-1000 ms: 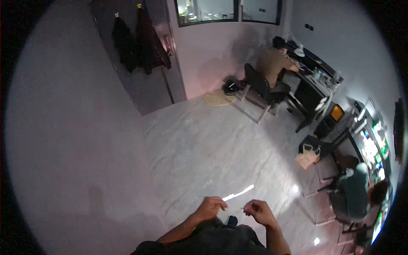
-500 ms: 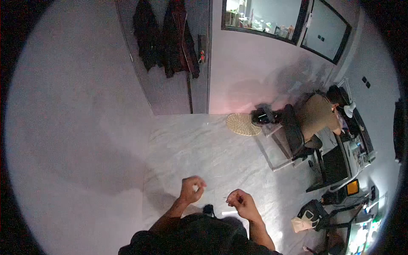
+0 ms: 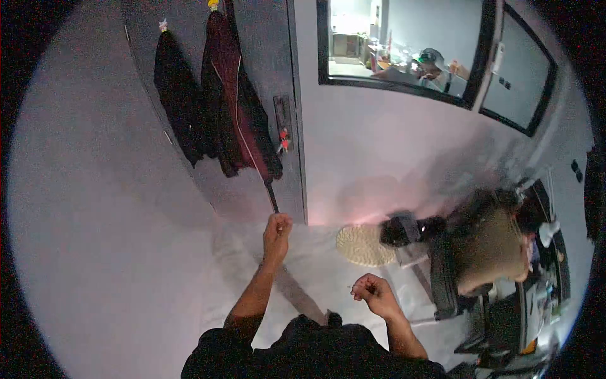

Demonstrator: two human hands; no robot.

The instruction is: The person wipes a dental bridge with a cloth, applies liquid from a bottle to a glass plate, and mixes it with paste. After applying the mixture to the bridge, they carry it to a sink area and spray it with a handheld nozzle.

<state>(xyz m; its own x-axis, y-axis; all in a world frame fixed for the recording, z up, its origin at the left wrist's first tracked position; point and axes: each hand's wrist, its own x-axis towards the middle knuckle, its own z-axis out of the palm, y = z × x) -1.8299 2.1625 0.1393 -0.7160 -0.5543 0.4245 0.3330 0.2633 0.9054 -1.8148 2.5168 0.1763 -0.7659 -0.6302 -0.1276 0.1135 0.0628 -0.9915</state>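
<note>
My left hand [image 3: 277,239] is raised in front of me, its fingers curled closed. In this view its fingertips overlap the lower end of a dark strip [image 3: 271,197] below the hanging jackets; what they hold, if anything, I cannot make out. My right hand [image 3: 374,295] is lower and to the right, pinching a tiny thin, needle-like thing [image 3: 350,287] that sticks out to the left of the fingertips. A maroon and black jacket [image 3: 237,95] and a black jacket [image 3: 177,95] hang on the grey door [image 3: 264,44] ahead.
A door handle [image 3: 282,120] carries a small red hanging trinket. A round woven mat [image 3: 365,246] lies on the floor by the wall. To the right, a person in a tan top [image 3: 492,246] sits at a desk. Another person [image 3: 431,66] shows in the window [image 3: 404,88].
My view has tilted up and come nearer the door. My left hand has stretched forward and up; my right hand keeps its pinch on the thin thing.
</note>
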